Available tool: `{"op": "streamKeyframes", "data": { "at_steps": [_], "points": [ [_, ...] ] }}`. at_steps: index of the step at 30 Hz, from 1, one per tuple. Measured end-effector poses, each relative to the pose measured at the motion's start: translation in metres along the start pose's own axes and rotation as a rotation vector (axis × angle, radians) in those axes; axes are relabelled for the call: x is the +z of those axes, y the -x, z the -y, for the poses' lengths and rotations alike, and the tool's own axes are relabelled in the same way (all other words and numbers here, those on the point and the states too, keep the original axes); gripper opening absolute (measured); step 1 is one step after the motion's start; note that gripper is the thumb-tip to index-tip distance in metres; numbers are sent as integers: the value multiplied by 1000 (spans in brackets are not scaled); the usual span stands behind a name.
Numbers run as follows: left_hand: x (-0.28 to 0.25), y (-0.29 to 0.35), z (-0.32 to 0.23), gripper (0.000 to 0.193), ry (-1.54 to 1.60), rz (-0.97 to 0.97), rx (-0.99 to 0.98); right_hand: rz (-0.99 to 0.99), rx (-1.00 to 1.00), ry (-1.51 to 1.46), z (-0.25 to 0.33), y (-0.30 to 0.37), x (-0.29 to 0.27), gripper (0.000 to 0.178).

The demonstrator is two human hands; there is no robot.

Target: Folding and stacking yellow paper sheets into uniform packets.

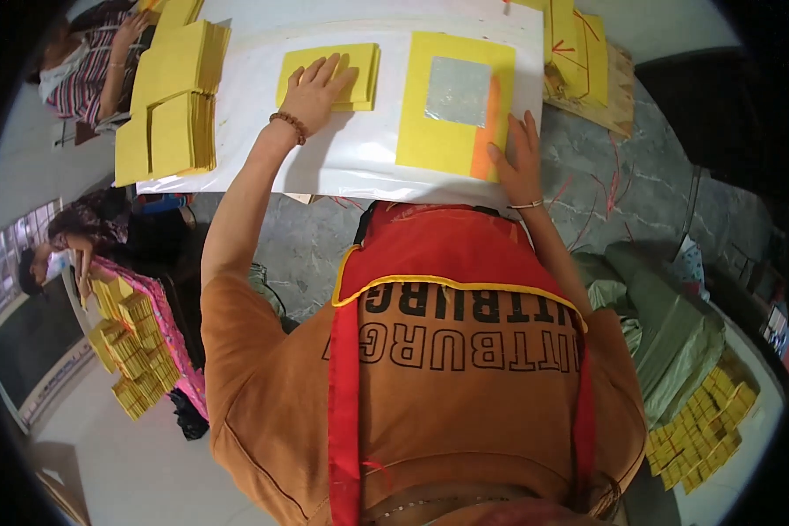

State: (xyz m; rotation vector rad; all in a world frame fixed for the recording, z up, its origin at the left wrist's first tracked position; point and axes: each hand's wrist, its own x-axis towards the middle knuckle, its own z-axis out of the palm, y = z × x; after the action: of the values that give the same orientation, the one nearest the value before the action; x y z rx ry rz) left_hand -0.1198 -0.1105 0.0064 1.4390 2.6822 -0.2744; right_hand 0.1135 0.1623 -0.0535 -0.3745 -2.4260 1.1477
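Observation:
My left hand lies flat with spread fingers on a small stack of folded yellow paper on the white-covered table. To its right is a large yellow sheet, with a silver foil square on its upper middle and an orange strip down its right part. Beside that sheet's lower right edge is my right hand, fingers stretched out and thumb apart, the thumb at the orange strip. Nothing shows in its grasp.
Piles of folded yellow paper line the table's left side. More yellow bundles lie on a board at right. Two other people sit at left, one near a pink-edged surface with yellow bundles. Green sacks and bundles stand right.

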Motion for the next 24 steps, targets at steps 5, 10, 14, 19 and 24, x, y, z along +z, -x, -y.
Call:
{"op": "streamKeyframes", "data": {
  "at_steps": [5,10,14,19,24],
  "points": [
    [-26,-17,-89,43,486,-328,348,28,-139,169,6,-3,-9,32],
    [-18,-5,-140,41,349,-322,464,74,-122,239,-10,-6,-5,18],
    [-16,-7,-133,31,516,-317,508,113,-34,49,-22,-10,-5,16],
    [-15,-12,-128,18,806,-215,443,132,41,-116,-28,-11,-4,16],
    [-11,-16,-130,17,832,-195,391,121,34,-72,-27,-11,-4,17]
  ]
}}
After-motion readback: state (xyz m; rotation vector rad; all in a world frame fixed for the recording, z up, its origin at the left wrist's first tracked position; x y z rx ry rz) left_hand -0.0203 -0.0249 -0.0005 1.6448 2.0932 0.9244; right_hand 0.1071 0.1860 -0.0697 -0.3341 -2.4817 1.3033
